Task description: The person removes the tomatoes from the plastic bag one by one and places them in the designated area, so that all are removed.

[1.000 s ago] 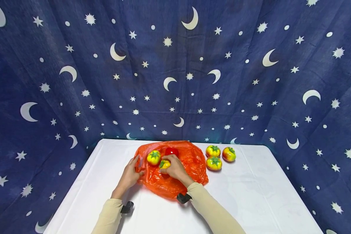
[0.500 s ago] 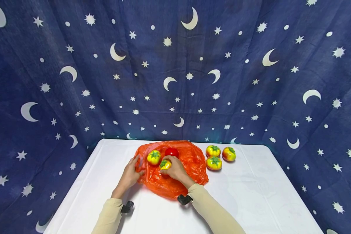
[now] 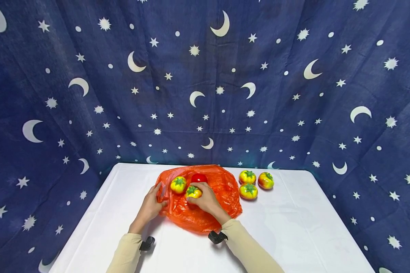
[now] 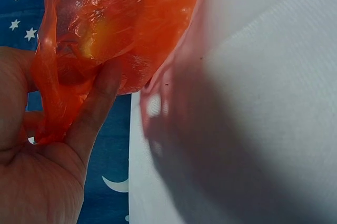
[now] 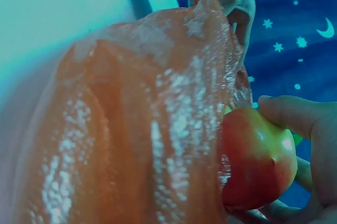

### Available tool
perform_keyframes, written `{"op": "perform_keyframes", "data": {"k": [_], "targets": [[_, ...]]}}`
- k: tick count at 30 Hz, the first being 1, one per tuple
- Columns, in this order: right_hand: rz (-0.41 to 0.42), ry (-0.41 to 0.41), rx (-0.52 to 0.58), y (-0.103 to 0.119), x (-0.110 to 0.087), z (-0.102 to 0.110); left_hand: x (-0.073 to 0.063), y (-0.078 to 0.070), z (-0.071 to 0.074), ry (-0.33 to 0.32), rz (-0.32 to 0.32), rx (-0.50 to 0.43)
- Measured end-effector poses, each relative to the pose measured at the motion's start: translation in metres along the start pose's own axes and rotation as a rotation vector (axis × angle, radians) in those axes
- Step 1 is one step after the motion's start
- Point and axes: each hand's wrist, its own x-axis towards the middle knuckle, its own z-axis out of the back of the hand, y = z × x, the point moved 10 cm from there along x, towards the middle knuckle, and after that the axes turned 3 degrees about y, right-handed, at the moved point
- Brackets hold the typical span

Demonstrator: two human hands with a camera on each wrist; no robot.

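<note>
A thin orange-red plastic bag (image 3: 222,189) lies on the table. My left hand (image 3: 151,204) holds its left edge, with bunched plastic between thumb and fingers in the left wrist view. My right hand (image 3: 205,197) grips a yellow-red persimmon (image 3: 193,192) with a green leafy cap, over the middle of the bag. In the right wrist view, this persimmon (image 5: 258,161) sits between thumb and fingers, right at the bag's plastic (image 5: 147,129). Another persimmon (image 3: 178,184) is on the bag just left of it. Behind the right fingers shows a glossy red round thing (image 3: 199,178), partly hidden.
Right of the bag, three more persimmons stand close together: a back one (image 3: 247,177), a front one (image 3: 248,191) and a right one (image 3: 265,181). The white-covered table (image 3: 294,223) ends at a dark blue moon-and-star curtain (image 3: 205,76).
The right hand has turned the held persimmon slightly, so more of its green cap shows. The left hand stays at the bag's edge. The head view has shifted a little.
</note>
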Motion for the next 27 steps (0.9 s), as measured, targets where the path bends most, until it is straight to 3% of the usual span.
{"op": "perform_keyframes", "data": {"k": [6,17,27], "targets": [[-0.034,0.005,0.047,0.0,-0.005,0.004,-0.001,0.0,0.0,0.003,0.001,-0.001],[-0.013,0.008,0.106,0.011,-0.013,0.013,-0.001,-0.001,0.0,0.002,-0.001,-0.006],[0.037,-0.067,0.189,0.024,-0.022,0.034,0.001,-0.003,-0.002,0.011,-0.005,-0.015]]}}
